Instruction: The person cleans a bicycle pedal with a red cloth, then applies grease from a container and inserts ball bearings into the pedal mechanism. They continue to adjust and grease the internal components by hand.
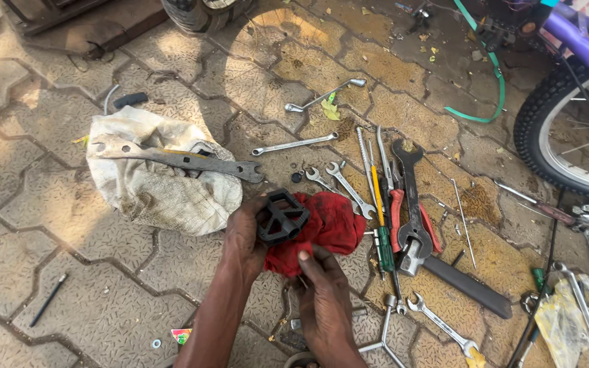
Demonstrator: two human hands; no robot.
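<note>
Left hand (245,235) wrapped around black pedal (283,217), fingers closed on its near edge; pedal lies at 1 o'clock from palm, long axis toward 1 o'clock. Right hand (323,300) at 5 o'clock of pedal, fingertips pinching red rag (332,228) under it. Both close; left nearer. Packages: dirty white sack (158,194) at 9 o'clock, yellow plastic bag (570,313) at 4 o'clock, small red-blue wrapper (180,334) on paving (49,232).

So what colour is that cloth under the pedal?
Red. The cloth sits bunched under the black pedal, clearest in the head view.
</note>
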